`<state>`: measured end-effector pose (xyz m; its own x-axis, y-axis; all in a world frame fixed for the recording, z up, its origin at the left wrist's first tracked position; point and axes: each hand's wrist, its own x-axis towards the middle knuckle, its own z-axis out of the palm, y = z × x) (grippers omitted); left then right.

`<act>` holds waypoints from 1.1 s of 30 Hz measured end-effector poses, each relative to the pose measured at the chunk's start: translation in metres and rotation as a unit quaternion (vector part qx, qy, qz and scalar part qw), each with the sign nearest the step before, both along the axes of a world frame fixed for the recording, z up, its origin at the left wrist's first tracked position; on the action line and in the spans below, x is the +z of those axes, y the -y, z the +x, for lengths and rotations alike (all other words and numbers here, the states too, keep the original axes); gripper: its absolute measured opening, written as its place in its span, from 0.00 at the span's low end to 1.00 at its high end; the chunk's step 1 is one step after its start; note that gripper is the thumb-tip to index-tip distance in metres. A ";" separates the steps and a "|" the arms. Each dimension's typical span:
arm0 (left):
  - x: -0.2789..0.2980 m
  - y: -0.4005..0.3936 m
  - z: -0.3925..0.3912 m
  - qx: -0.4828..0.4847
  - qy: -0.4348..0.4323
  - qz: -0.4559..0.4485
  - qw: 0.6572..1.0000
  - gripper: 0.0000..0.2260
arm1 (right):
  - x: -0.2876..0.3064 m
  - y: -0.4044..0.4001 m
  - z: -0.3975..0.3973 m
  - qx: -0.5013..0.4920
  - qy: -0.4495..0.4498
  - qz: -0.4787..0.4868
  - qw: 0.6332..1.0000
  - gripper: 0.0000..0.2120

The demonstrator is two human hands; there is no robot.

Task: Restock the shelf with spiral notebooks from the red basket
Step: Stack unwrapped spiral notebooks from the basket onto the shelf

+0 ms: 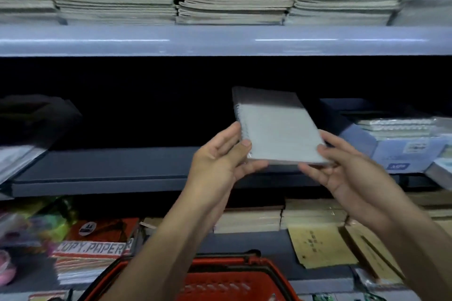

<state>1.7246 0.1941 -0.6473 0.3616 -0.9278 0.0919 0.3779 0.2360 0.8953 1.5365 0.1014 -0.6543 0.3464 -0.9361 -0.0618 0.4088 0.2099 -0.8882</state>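
Head view: both hands hold a spiral notebook level over the front of the dark middle shelf, its far end reaching into the shelf's shadow. The left hand grasps its coil edge, thumb on top, fingers beneath. The right hand grasps the near right corner the same way. The red basket sits below, between the forearms.

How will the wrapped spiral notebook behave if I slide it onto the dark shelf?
The spiral notebook lies flat between both hands, so it is probably fairly stiff. Its glossy clear wrap may slide easily on the shelf. It looks thin, so likely light.
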 end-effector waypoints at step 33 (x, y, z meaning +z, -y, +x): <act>-0.024 0.113 0.020 0.224 0.215 0.080 0.947 0.16 | -0.030 0.089 0.041 -0.131 -0.180 -0.077 0.972 0.27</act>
